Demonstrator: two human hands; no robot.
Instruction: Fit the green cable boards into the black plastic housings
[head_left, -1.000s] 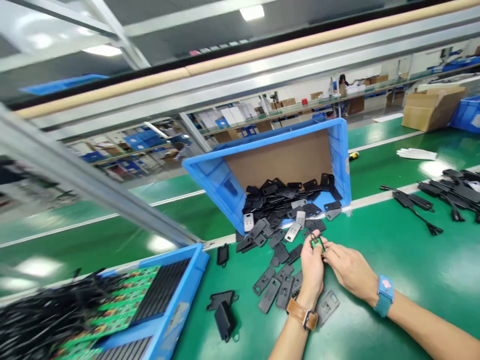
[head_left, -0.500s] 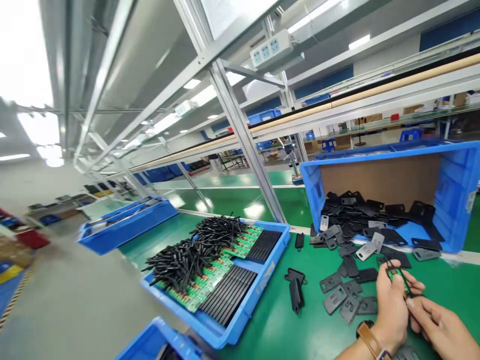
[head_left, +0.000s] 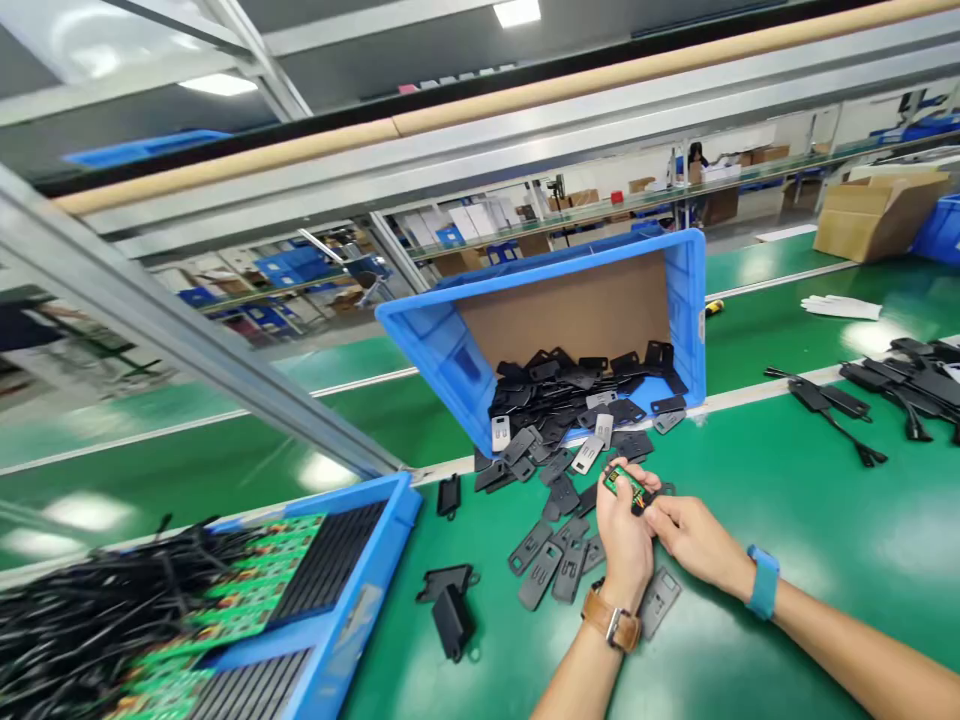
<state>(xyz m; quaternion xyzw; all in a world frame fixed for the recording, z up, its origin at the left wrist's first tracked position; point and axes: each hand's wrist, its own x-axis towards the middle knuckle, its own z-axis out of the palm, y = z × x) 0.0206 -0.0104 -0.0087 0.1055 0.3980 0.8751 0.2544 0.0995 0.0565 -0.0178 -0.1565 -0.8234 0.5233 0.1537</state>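
Note:
A small green circuit board [head_left: 628, 487], apparently in a black casing, is gripped by my left hand [head_left: 624, 530], its thumb lying over it. My right hand [head_left: 691, 535] has its fingers pinched at the dark right end of the same piece; exactly what lies between those fingertips is hidden. Loose black plastic covers [head_left: 541, 575] lie on the green bench just left of my hands. One grey-black cover [head_left: 660, 602] is partly under my left wrist. Farther left sit black casings [head_left: 453, 620], one leaning on another.
A blue crate [head_left: 694, 320] tipped on its side spills black covers. At left, a blue tray [head_left: 375, 590] holds circuit boards with black cables and rows of black strips. Cabled black units [head_left: 825, 400], a white glove [head_left: 841, 307] and a cardboard box [head_left: 874, 215] lie right. A metal post [head_left: 187, 330] slants at left.
My view has swung right, so the crate and hands appear farther left and the right side of the bench shows. Both hands stay together at the circuit board, which now faces up more visibly.

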